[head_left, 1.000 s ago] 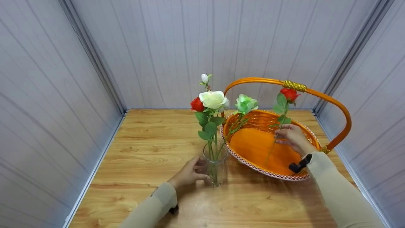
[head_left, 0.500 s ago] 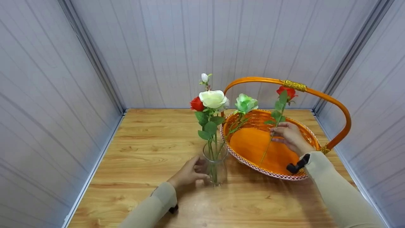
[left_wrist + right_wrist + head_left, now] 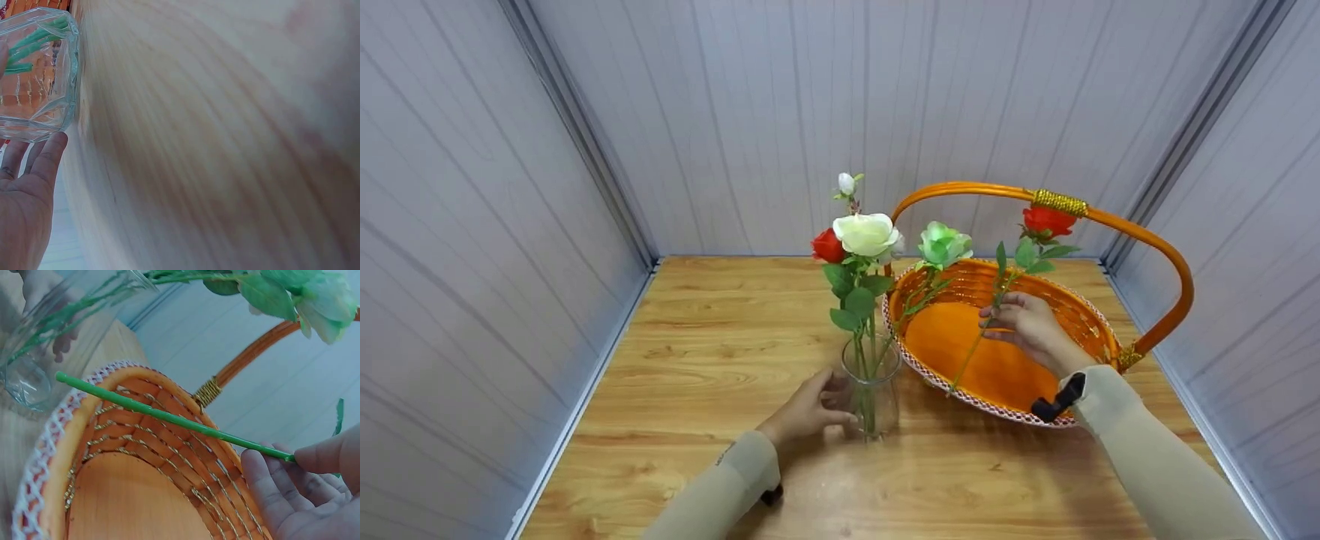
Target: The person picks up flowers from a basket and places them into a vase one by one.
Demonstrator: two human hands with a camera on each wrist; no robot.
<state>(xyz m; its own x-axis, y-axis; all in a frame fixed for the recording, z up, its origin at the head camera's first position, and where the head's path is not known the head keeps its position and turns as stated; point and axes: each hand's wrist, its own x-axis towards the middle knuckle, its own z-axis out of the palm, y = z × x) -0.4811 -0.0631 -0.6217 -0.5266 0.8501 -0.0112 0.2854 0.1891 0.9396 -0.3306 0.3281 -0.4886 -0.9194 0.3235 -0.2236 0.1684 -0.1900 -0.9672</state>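
My left hand holds the clear glass vase low on its left side, thumb in front and fingers behind. In the left wrist view, fingers lie against the glass, near green stem ends. The vase carries a white rose, a red rose, a white bud and a pale green rose leaning right. Over the basket, my right hand pinches a red rose by its stem. Its bare stem end points down-left, overlapping the basket's near rim.
An orange woven basket with a red-and-white trimmed rim stands right of the vase. Its tall arched handle rises behind the right hand. Pale panelled walls enclose the wooden table at the back and both sides.
My right hand has moved left with the red rose, bringing the stem's lower end from inside the basket to its near rim. The rose tilts more; left hand and vase stay put.
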